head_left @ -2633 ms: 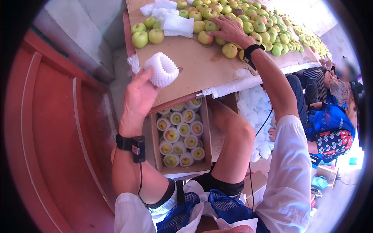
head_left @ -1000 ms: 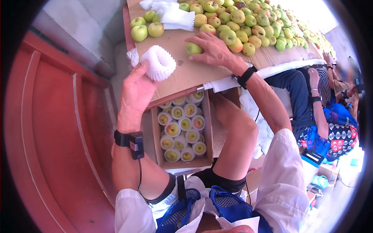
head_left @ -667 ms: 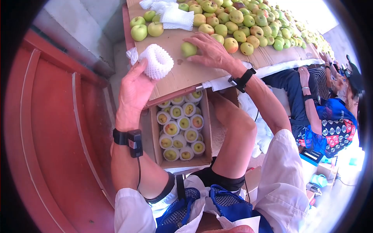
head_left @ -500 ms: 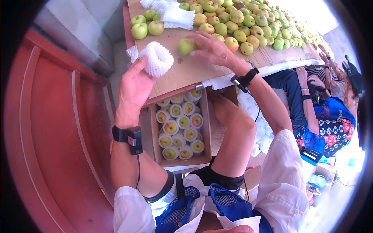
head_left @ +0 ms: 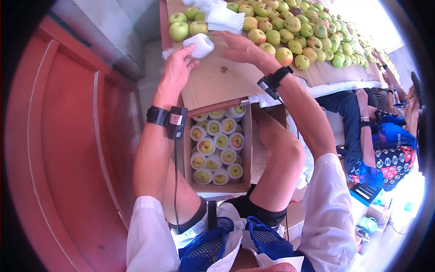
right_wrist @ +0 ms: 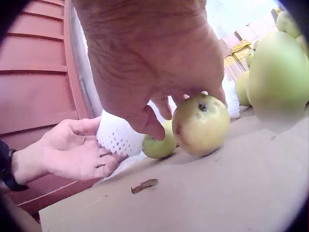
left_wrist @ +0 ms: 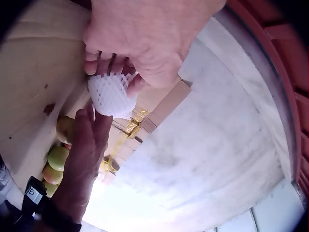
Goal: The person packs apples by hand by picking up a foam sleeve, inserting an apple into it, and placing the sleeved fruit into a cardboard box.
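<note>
My left hand (head_left: 176, 68) holds a white foam fruit net (head_left: 201, 45) between thumb and fingers, over the corner of the cardboard-covered table (head_left: 210, 90). The right hand (head_left: 242, 47) reaches across from the other side, fingers extended, tips right by the net. Beneath it in the right wrist view is a yellow-green apple (right_wrist: 201, 124) with brown blemishes, resting on the cardboard. A small gap shows between the thumb and this apple. In the head view the right hand hides it.
Several green apples (head_left: 179, 31) and spare foam nets (head_left: 226, 19) lie at the table corner. A large apple pile (head_left: 312, 31) spreads rightward. Below the table edge stands a cardboard box (head_left: 247, 149) of net-wrapped apples. A red door (head_left: 59, 136) is left; another person (head_left: 358, 113) sits right.
The right hand came from the pile with an apple, drew it left and loosened its fingers. Now it covers the apple. The left hand has moved the foam net up towards it.
</note>
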The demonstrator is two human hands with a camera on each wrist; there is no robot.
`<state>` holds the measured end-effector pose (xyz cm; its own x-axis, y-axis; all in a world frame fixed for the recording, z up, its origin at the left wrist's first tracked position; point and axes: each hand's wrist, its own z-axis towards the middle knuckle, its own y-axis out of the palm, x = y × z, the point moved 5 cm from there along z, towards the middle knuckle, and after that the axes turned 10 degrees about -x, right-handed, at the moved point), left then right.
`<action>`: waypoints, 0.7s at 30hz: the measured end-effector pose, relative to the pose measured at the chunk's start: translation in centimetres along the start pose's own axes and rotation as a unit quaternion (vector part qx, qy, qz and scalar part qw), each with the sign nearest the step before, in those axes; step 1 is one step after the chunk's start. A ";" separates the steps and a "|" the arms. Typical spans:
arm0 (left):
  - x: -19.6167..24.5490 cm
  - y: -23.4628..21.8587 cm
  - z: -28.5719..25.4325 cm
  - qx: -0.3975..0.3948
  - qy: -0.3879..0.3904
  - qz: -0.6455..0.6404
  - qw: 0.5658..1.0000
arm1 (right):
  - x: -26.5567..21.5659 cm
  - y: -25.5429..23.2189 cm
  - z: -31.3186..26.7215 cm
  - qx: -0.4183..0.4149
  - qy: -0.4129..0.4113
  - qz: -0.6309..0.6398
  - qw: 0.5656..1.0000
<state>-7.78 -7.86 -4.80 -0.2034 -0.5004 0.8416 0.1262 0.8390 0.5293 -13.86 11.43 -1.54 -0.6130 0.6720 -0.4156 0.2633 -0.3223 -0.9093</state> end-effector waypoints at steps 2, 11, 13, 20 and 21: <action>0.0 -0.4 -0.2 0.008 -0.006 0.001 1.000 | 0.0 0.5 2.0 -0.015 0.016 -0.018 1.000; 0.5 -2.3 -1.4 0.049 0.002 -0.049 0.998 | -1.2 0.2 3.1 -0.030 0.014 0.088 0.996; 0.5 -2.4 -1.6 0.035 -0.002 -0.047 0.998 | -1.3 0.4 3.2 -0.036 0.016 0.118 0.992; 0.8 -2.8 -2.1 0.055 0.026 -0.076 0.995 | -4.0 1.0 2.2 -0.024 -0.020 -0.038 0.999; 1.2 -2.8 -2.4 0.050 0.038 -0.086 0.994 | -4.1 1.1 2.1 -0.042 -0.007 -0.021 0.999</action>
<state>-6.05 -11.34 -5.00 -0.1384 -0.6500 0.7472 -0.0023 0.7547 0.6561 -12.63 6.89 -0.81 -0.6344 0.6746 -0.3774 0.2981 -0.2369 -0.9247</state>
